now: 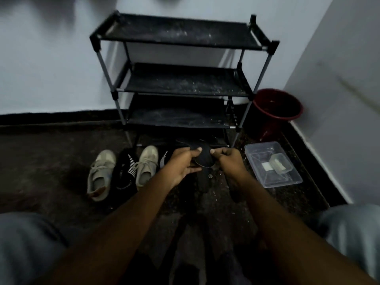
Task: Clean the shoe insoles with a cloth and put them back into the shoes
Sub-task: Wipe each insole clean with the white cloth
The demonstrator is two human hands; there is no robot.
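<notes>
I am holding the dark insole [202, 159] between both hands, my left hand [181, 164] curling round its near side with the thumb on top and my right hand [229, 161] pinching the opposite edge, just above a black shoe [205, 181] lying under my wrists. I am seeing no cloth in either hand, so I am judging this the put-back step; next I am needing to tip the toe end down into the shoe's opening without creasing it.
</notes>
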